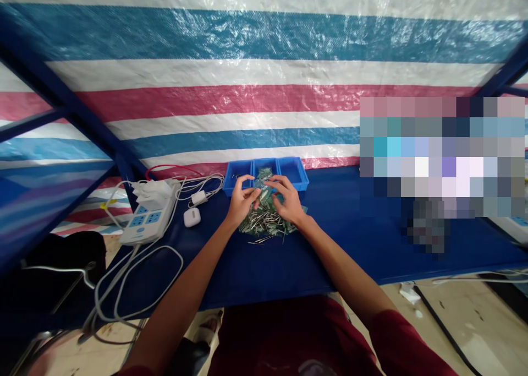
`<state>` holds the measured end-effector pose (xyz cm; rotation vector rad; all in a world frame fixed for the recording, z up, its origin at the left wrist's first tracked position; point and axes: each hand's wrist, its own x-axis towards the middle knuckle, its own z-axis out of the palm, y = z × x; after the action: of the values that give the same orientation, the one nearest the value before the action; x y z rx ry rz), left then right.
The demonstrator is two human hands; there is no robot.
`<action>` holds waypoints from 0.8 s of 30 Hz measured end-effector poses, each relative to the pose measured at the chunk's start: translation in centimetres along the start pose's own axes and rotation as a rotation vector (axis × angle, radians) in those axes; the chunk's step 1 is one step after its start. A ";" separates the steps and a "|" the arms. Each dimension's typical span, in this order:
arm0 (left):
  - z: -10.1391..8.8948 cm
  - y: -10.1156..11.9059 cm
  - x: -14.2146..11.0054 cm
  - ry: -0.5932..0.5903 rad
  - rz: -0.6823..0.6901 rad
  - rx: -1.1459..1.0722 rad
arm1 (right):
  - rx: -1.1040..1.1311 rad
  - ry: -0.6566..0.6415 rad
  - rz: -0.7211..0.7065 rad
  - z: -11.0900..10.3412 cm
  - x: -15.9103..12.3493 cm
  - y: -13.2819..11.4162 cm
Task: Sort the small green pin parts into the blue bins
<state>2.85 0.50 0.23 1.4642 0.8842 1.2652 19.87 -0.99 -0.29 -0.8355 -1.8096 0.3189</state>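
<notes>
A heap of small green circuit boards with metal pins (267, 223) lies on the blue table (330, 244), in front of me. My left hand (241, 201) and my right hand (289, 199) hover over the heap's far side, fingers curled. Together they pinch one green board (264, 179) between their fingertips, just in front of the blue parts bins (293, 172). A few loose pins (259, 240) lie at the heap's near edge.
A white power strip (145, 217) with plugs and looping white cables (136, 277) sits at the left. A small white earbud case (192, 217) lies beside it. A striped tarp (247, 90) hangs behind. A blurred patch covers the right.
</notes>
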 end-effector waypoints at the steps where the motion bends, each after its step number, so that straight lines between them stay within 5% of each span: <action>1: 0.0 0.0 0.0 -0.012 -0.013 0.002 | -0.016 0.006 -0.006 0.1 0.0 0.1; 4: -0.1 0.0 0.0 -0.045 -0.001 0.056 | -0.041 0.026 0.023 0.3 0.0 0.6; 10: -0.8 -0.2 0.1 0.044 0.244 0.412 | -0.085 0.024 0.147 0.5 0.0 0.9; 24: 0.2 0.2 -0.4 0.065 0.028 0.161 | 0.028 0.004 0.088 -0.1 0.0 -0.1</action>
<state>2.93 0.07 0.34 1.5735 1.0322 1.2927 19.90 -1.05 -0.19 -0.8966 -1.7636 0.3982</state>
